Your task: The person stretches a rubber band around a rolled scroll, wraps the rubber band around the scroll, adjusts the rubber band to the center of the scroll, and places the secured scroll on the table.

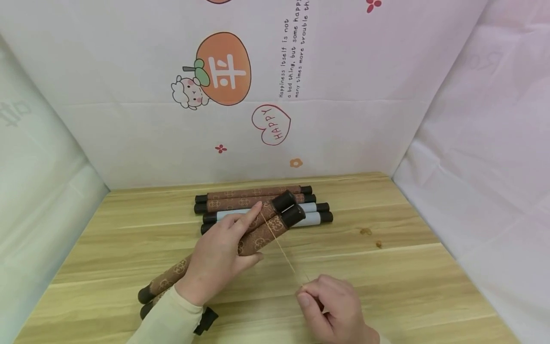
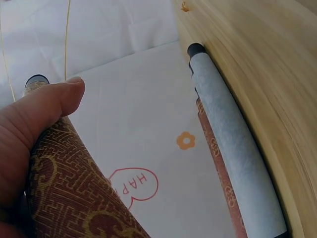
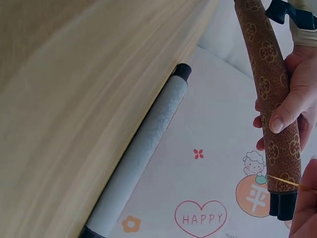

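Note:
My left hand [image 1: 216, 258] holds a pair of brown patterned scrolls [image 1: 258, 239] with black end knobs, slanted above the table. Its thumb lies along the near scroll in the right wrist view. A thin yellow rubber band [image 1: 279, 243] runs from the scrolls' far end toward my right hand [image 1: 333, 308], stretched taut. That hand is curled and pinches the band between thumb and forefinger. In the right wrist view the band [image 3: 283, 180] crosses the brown scroll [image 3: 267, 94] just above its black knobs.
Behind the held pair, two more brown scrolls [image 1: 240, 204] and two pale blue scrolls [image 1: 310, 219] lie side by side on the wooden table [image 1: 412, 286]. Small loose rubber bands [image 1: 365, 231] lie to the right. White printed cloth [image 1: 343, 134] walls in the back and sides.

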Demonstrator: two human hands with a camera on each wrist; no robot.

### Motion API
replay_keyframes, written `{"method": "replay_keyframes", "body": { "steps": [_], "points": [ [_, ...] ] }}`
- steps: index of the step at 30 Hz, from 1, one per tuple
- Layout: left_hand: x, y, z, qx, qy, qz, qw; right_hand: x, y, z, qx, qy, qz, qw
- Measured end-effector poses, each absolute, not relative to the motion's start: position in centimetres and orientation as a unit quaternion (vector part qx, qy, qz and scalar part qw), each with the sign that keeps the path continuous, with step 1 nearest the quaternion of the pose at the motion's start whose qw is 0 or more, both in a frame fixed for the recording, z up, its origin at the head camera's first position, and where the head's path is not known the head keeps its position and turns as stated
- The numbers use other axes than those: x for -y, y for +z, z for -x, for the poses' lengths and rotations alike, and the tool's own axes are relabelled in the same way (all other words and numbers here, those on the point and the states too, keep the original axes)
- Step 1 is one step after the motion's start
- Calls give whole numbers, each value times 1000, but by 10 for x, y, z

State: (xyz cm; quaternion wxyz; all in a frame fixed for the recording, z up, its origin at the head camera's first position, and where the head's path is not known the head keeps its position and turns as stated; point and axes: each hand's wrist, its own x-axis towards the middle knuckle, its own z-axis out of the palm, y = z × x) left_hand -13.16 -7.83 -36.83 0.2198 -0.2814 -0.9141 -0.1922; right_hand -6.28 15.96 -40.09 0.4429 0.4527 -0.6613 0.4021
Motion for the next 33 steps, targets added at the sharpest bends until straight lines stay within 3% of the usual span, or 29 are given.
{"method": "replay_keyframes", "body": {
  "steps": [7, 17, 28, 33],
  "points": [
    [83, -367, 133, 910, -200, 279, 233, -169, -424, 47, 703, 522, -346, 338],
    [88, -366, 133, 900, -214, 283, 251, -173, -414, 32, 688, 714, -87, 95],
    [87, -365, 127, 885, -217, 303, 280, -187, -407, 48, 438, 883, -73, -153],
    [86, -364, 124, 880, -212, 315, 285, -185, -408, 54, 254, 933, -88, -238]
  ]
}}
